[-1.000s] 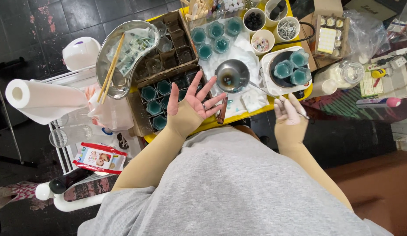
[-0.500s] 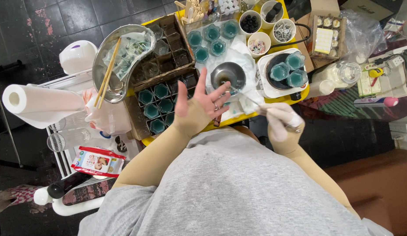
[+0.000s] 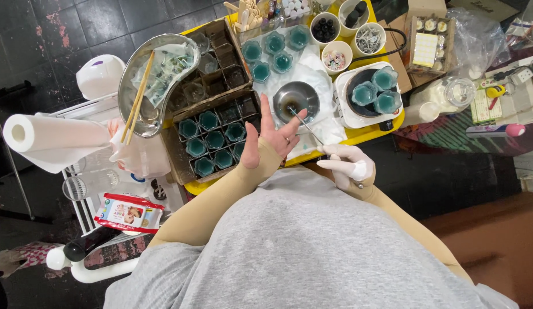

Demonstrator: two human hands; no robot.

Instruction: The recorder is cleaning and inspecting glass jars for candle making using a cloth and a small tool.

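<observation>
Since a moment ago both my hands have slid closer to the small metal bowl (image 3: pixel 297 100), and the thin rod's tip now reaches into it.

Nearest me, my right hand (image 3: pixel 346 166) (the one in the white glove) is pinched closed around a thin metal rod (image 3: pixel 306 127), which slants up and to the left until its far end sits inside the bowl. My left hand (image 3: pixel 275 137) is bare and spread wide, fingers fanned apart, holding nothing; its fingertips lie just beside the bowl's near rim, though I cannot tell if they touch it.

Just left of that hand sits a cardboard divider box (image 3: pixel 212 140) with teal-filled glass cups in its compartments. Further left, a roll of paper towel (image 3: pixel 52 137) lies on a white cart, with a red and white packet (image 3: pixel 129 213) below it.

The bowl rests on white paper on a yellow tray (image 3: pixel 381 130). To its right, a white hot plate (image 3: pixel 366 100) carries 3 teal flower-shaped cups.

Beyond the bowl, 4 more teal flower-shaped cups (image 3: pixel 275 51) stand on the paper. Left of them, a kidney-shaped metal dish (image 3: pixel 155 80) holds a pair of wooden chopsticks (image 3: pixel 137 97). Farthest off, small white pots (image 3: pixel 335 34) hold dark beads, wicks and bits of colour.
</observation>
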